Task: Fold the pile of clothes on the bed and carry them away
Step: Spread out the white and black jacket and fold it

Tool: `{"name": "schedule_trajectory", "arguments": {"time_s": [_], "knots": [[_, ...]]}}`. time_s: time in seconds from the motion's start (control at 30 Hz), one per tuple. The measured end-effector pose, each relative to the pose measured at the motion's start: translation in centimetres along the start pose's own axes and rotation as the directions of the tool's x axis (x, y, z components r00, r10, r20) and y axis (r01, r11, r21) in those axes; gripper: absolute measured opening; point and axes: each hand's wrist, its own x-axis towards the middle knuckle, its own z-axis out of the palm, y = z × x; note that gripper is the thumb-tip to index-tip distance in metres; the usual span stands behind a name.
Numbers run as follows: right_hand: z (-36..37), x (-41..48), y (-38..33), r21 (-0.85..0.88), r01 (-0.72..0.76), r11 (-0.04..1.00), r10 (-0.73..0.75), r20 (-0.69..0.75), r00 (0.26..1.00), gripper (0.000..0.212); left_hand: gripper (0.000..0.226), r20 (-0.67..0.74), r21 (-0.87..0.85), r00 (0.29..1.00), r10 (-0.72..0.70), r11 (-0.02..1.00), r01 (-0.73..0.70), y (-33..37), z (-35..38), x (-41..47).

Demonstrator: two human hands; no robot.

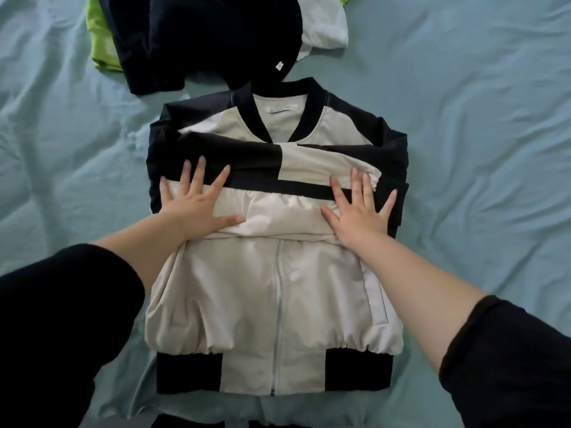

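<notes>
Both hands — left hand (193,202), right hand (358,208) — are pressing spread fingers on the jacket (275,288), flattening folded sleeves; next, probably folding the hem upward.

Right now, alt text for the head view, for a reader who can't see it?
The left hand and right hand press flat on the folded sleeves of a cream-and-black bomber jacket, zipped and front up on a blue bed sheet. Beyond its collar lies a navy, white and lime green pile of clothes.
</notes>
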Motion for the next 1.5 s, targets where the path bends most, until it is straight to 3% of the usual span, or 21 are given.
{"name": "schedule_trajectory", "arguments": {"time_s": [0.07, 0.13, 0.2, 0.27, 0.37, 0.47, 0.57, 0.63, 0.77, 0.93, 1.0, 1.1, 1.17, 1.3, 1.5], "knots": [[-0.3, -1.9, -0.8, 0.032, 0.005, 0.999, -0.001, -0.098, 0.995, 0.065, 0.099, -0.151, -0.011, 0.988, 0.032, 0.999, -0.034, 0.8, 0.4, -2.1], [0.3, -5.0, -2.2, 0.073, 0.152, 0.986, -0.137, -0.18, 0.974, 0.068, 0.096, -0.269, 0.012, 0.952, 0.147, 0.989, -0.149, 2.0, 1.8, -5.1], [2.2, -8.3, -2.7, -0.04, 0.302, 0.952, -0.305, -0.14, 0.942, 0.072, 0.1, -0.23, 0.126, 0.924, 0.307, 0.95, -0.284, 2.9, 4.1, -8.3], [4.0, -9.7, -1.4, -0.116, 0.315, 0.942, -0.321, -0.045, 0.946, 0.073, 0.101, -0.126, 0.205, 0.922, 0.366, 0.919, -0.337, 2.2, 6.3, -9.8], [4.9, -9.3, 0.0, -0.107, 0.216, 0.97, -0.215, 0.021, 0.976, 0.071, 0.099, -0.006, 0.199, 0.941, 0.338, 0.923, -0.33, 0.2, 6.9, -9.2], [4.3, -10.3, -1.8, -0.028, 0.161, 0.987, -0.161, -0.023, 0.987, 0.07, 0.096, -0.02, 0.218, 0.954, 0.3, 0.932, -0.289, 0.6, 6.3, -9.6], [4.6, -16.0, -3.5, 0.037, 0.328, 0.944, -0.325, -0.068, 0.943, 0.068, 0.094, -0.067, 0.144, 0.943, 0.327, 0.938, -0.315, 2.5, 7.1, -14.0], [5.9, -20.4, -4.0, 0.002, 0.419, 0.908, -0.419, -0.013, 0.908, 0.068, 0.092, 0.005, 0.145, 0.927, 0.375, 0.917, -0.372, 3.4, 9.1, -18.1], [9.0, -21.1, -2.6, 0.086, 0.279, 0.956, -0.291, 0.196, 0.936, 0.071, 0.089, 0.154, 0.093, 0.941, 0.301, 0.944, -0.318, 3.4, 12.5, -20.4], [9.3, -18.6, -2.1, 0.073, 0.305, 0.95, -0.313, 0.246, 0.917, 0.074, 0.088, 0.2, 0.068, 0.938, 0.282, 0.951, -0.3, 3.4, 12.3, -17.1], [9.0, -19.8, -2.1, 0.09, 0.327, 0.941, -0.338, 0.171, 0.926, 0.074, 0.091, 0.17, 0.061, 0.948, 0.27, 0.957, -0.284, 3.6, 12.1, -17.9], [8.7, -23.5, -1.7, 0.041, 0.473, 0.88, -0.474, 0.016, 0.88, 0.069, 0.095, -0.006, 0.107, 0.935, 0.354, 0.93, -0.351, 3.7, 12.6, -21.7], [9.8, -25.9, -1.1, -0.014, 0.551, 0.835, -0.549, 0.06, 0.834, 0.067, 0.098, -0.038, 0.13, 0.88, 0.473, 0.876, -0.465, 3.6, 13.6, -24.5], [11.5, -26.7, 0.5, -0.056, 0.425, 0.903, -0.413, 0.155, 0.897, 0.076, 0.115, -0.036, 0.14, 0.902, 0.431, 0.896, -0.422, 3.3, 14.9, -25.3], [10.8, -23.4, -0.3, -0.071, 0.354, 0.933, -0.348, 0.085, 0.934, 0.083, 0.088, -0.098, 0.19, 0.924, 0.369, 0.918, -0.347, 4.0, 14.3, -22.7]]}}
